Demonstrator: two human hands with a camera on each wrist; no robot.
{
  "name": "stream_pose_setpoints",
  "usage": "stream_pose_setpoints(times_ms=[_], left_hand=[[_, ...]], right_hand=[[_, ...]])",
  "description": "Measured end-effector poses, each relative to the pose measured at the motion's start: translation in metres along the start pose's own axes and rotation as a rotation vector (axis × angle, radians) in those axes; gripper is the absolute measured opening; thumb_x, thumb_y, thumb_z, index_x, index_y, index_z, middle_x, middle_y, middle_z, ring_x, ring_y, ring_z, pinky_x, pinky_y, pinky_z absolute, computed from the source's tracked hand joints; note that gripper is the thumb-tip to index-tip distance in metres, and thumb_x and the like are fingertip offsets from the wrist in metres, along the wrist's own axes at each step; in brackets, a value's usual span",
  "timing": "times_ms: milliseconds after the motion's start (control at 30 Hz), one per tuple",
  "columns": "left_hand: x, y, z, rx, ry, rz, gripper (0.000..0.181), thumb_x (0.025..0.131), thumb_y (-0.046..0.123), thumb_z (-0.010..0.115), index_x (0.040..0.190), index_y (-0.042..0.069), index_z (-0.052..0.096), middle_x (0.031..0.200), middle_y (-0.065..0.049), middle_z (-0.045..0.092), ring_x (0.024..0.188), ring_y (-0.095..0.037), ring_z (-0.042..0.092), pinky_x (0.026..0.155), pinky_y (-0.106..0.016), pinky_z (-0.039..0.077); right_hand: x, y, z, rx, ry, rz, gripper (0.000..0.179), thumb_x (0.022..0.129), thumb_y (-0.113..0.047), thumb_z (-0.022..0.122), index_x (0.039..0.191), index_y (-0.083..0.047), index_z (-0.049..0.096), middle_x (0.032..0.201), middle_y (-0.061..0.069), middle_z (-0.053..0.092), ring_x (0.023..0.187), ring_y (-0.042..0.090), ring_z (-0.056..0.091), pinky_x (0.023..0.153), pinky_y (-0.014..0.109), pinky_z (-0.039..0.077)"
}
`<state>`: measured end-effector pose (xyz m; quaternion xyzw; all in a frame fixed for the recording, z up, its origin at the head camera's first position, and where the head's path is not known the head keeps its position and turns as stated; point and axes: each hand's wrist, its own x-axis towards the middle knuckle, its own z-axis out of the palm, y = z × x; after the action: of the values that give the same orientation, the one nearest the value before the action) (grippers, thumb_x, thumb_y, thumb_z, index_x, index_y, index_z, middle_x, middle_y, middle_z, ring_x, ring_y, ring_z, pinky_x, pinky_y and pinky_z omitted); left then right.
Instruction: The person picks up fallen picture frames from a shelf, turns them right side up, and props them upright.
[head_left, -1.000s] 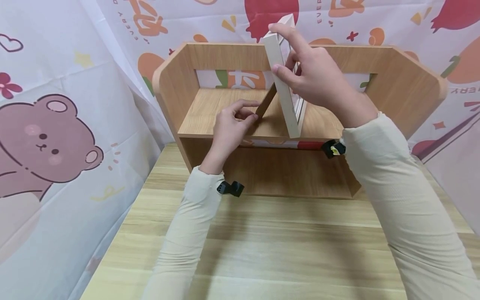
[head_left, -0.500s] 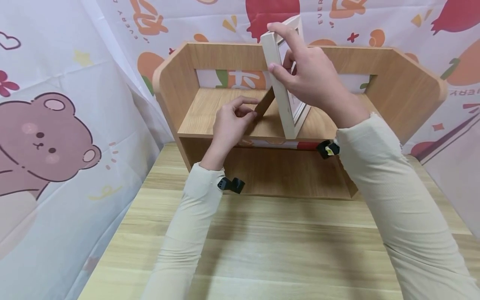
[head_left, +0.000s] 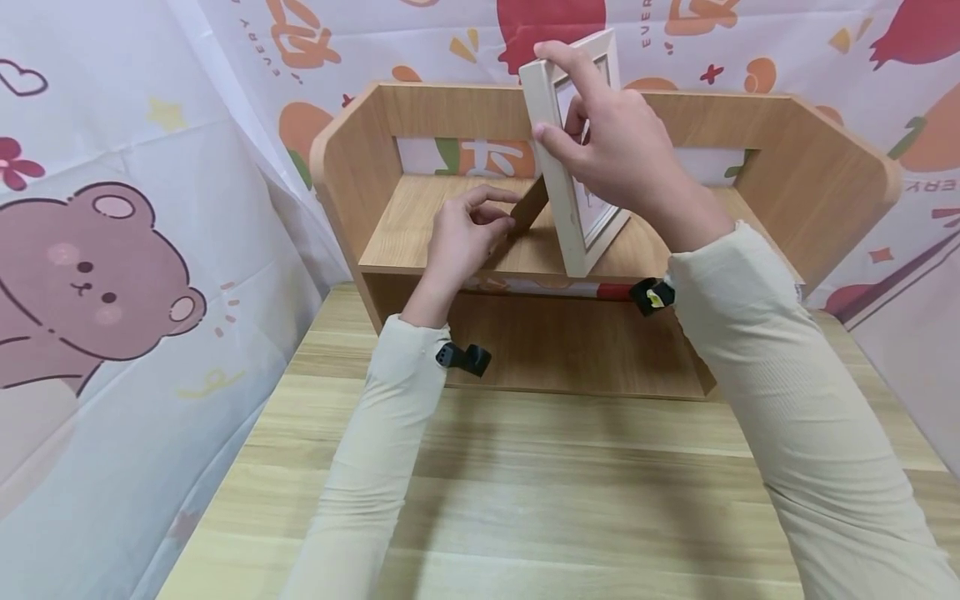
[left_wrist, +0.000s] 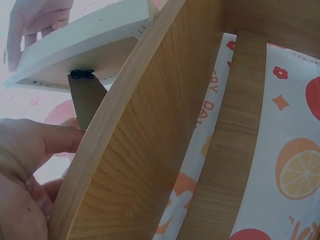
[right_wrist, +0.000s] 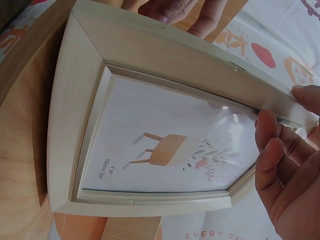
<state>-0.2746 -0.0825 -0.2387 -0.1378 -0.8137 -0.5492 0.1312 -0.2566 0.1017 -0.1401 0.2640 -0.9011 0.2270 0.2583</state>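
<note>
At the head view's one o'clock, the right hand [head_left: 611, 137] gripped the picture frame [head_left: 561, 200]; the left hand [head_left: 462, 236] pinched its stand [head_left: 529, 207]. Early release risked toppling.

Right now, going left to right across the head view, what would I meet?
Cartoon bear, shelf's left side panel, left hand, brown support leg, picture frame, right hand, shelf's right side panel.

Wrinkled cream sleeves [head_left: 795, 392]; small black devices [head_left: 474, 360] at cuffs [head_left: 408, 337], right one yellow-marked; hands [head_left: 622, 146] bare.
</note>
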Motion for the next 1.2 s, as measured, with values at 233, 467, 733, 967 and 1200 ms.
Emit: stream_pose_setpoints(times_ms=[233,467,733,967,1200], left_hand=[[0.003,0.001,-0.001,-0.004,-0.008,-0.034,0.025,0.089,0.006,0.067,0.112,0.015,0.072,0.091,-0.009,0.068,0.073,-0.011,0.056,0.06,-0.02,0.043],[0.004,-0.001,-0.001,0.0,-0.018,-0.02,0.026,0.089,0.007,0.067,0.114,0.015,0.071,0.096,-0.012,0.07,0.078,-0.012,0.058,0.063,-0.021,0.043],[0.001,-0.002,-0.001,0.017,-0.041,0.012,0.03,0.088,0.007,0.068,0.117,0.014,0.07,0.102,-0.013,0.071,0.085,-0.017,0.063,0.071,-0.023,0.047],[-0.009,-0.005,0.0,0.093,-0.032,0.06,0.04,0.087,0.02,0.071,0.126,0.017,0.063,0.12,-0.008,0.064,0.109,-0.019,0.062,0.092,-0.034,0.05],[-0.021,-0.005,0.007,0.235,0.047,0.289,0.048,0.08,0.032,0.078,0.123,0.013,0.065,0.118,-0.006,0.066,0.114,-0.021,0.053,0.097,-0.037,0.037]], right_hand=[[0.001,-0.002,0.001,-0.012,0.0,0.018,0.058,0.096,-0.035,0.054,0.149,-0.03,0.031,0.072,0.002,0.054,0.062,0.017,0.045,0.061,0.028,0.034],[0.002,-0.002,0.001,-0.018,-0.016,0.042,0.06,0.096,-0.038,0.054,0.15,-0.033,0.029,0.074,0.002,0.054,0.063,0.017,0.045,0.06,0.029,0.034],[0.002,-0.001,0.001,-0.028,-0.04,0.06,0.061,0.096,-0.039,0.053,0.15,-0.034,0.027,0.076,0.003,0.054,0.064,0.017,0.046,0.059,0.031,0.035],[0.002,-0.001,0.0,-0.028,-0.049,0.062,0.06,0.096,-0.039,0.054,0.15,-0.033,0.027,0.076,0.003,0.055,0.065,0.018,0.047,0.06,0.032,0.035],[0.003,-0.001,-0.001,-0.035,-0.066,0.07,0.061,0.096,-0.04,0.054,0.15,-0.034,0.025,0.077,0.002,0.055,0.067,0.019,0.047,0.062,0.032,0.036]])
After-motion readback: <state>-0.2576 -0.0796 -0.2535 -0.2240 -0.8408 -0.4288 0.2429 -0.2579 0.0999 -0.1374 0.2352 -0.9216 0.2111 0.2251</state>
